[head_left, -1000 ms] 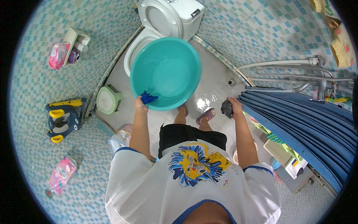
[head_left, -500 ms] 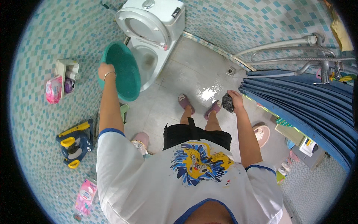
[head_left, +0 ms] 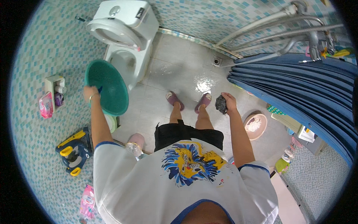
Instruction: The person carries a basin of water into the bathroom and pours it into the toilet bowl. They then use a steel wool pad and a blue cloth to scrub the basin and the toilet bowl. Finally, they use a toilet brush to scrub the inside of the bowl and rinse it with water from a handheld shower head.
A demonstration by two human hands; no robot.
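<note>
A green plastic basin [head_left: 113, 89] hangs tilted at the left, in front of the toilet [head_left: 128, 61]. My left hand [head_left: 91, 92] grips its rim on the wall side, and something small and dark blue shows by the fingers inside it. The basin's inside looks bare otherwise. My right hand [head_left: 229, 102] is closed around a dark grey, wiry scouring ball [head_left: 220, 104], held in the air to the right of my feet. The toilet lid [head_left: 112, 33] is up.
Light grey floor tiles shine wet near the floor drain [head_left: 216, 61]. A pink basin [head_left: 264, 132] with whitish contents stands right. Beyond it hangs a blue shower curtain [head_left: 283, 82]. A pink bin [head_left: 136, 140] is near my left side; a wall shelf [head_left: 49, 84] holds bottles.
The view has shifted, so the toilet appears farther left. My left hand has brought the green basin slightly toward me, uncovering more of the toilet. The scouring ball stays in my right hand.
</note>
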